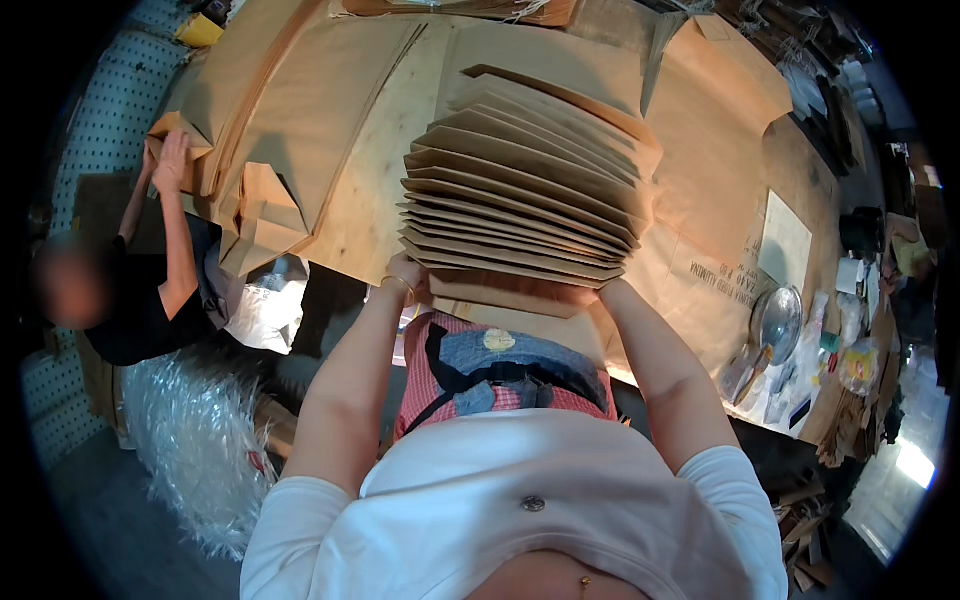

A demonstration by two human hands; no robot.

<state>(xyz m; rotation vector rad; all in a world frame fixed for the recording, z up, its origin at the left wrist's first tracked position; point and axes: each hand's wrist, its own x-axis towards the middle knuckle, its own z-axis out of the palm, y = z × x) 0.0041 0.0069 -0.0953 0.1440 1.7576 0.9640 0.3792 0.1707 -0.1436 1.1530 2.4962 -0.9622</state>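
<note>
A thick stack of brown kraft paper bags [520,190] stands fanned out in front of me, its folded edges spread in layers over the table. My left hand [406,273] is closed on the stack's near left corner, partly under the lowest layers. At the near right corner, my right hand [608,294] grips the same stack; most of its fingers are hidden beneath or behind the paper. The upper right edges of the layers look slightly blurred.
Large brown paper sheets [710,130] cover the table's right side. A folded paper bag [265,212] lies at the left. Beyond it, a co-worker's hands [172,160] handle brown paper. A metal bowl [777,322] sits at the right; a clear plastic bundle [195,440] stands lower left.
</note>
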